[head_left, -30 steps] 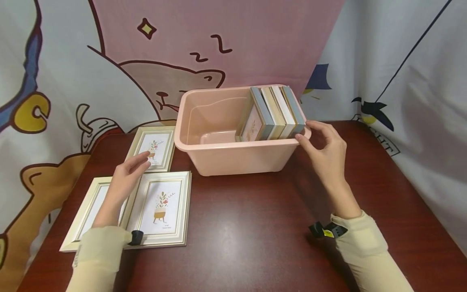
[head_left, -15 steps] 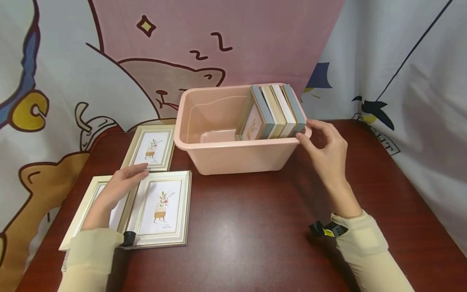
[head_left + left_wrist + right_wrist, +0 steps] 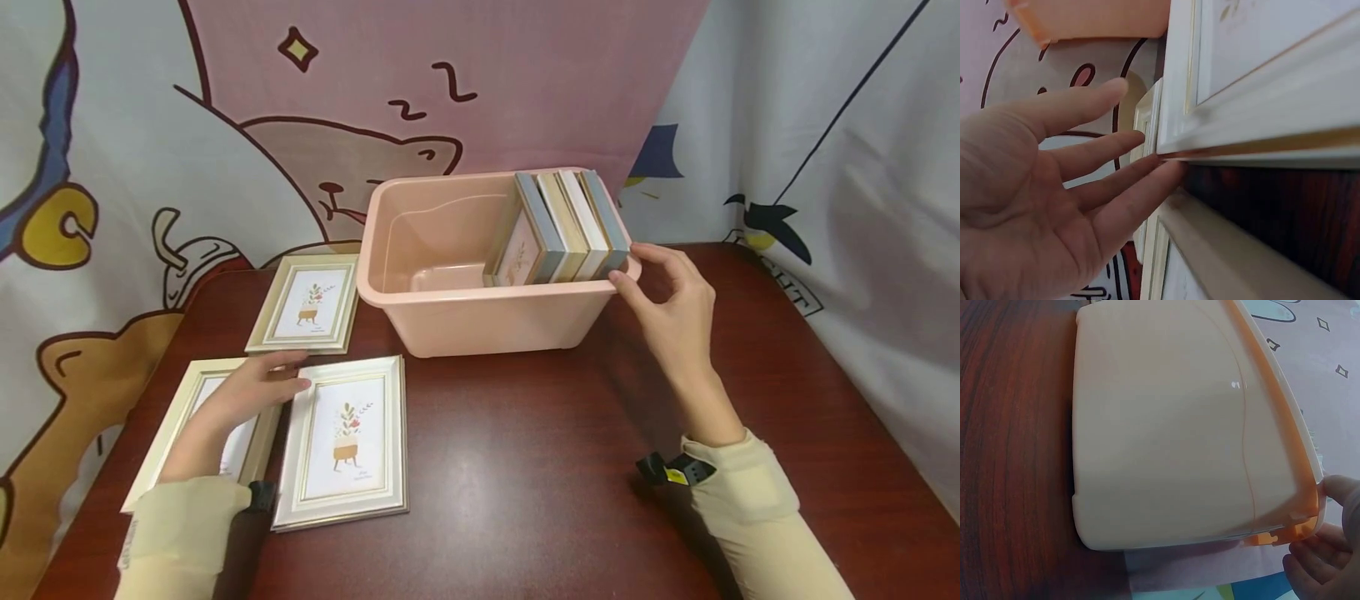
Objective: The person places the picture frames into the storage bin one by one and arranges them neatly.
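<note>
The white frame (image 3: 347, 437) is lying flat; our left hand (image 3: 246, 395) is touching its corner with loose, spread fingers (image 3: 1138, 197), and our right hand (image 3: 678, 315) is pinching the tub rim (image 3: 450, 297).

Soft glare pales the tabletop (image 3: 487, 492), faint shadows mark the curtain (image 3: 877, 208), both wrist views dimmer

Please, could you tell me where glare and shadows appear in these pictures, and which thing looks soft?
Head view: pale glare on the table, dark shadow beside the right sleeve; left wrist view: the near picture frame looks slightly soft, with deep shadow under its edge; right wrist view: small bright glints on the bin.
</note>
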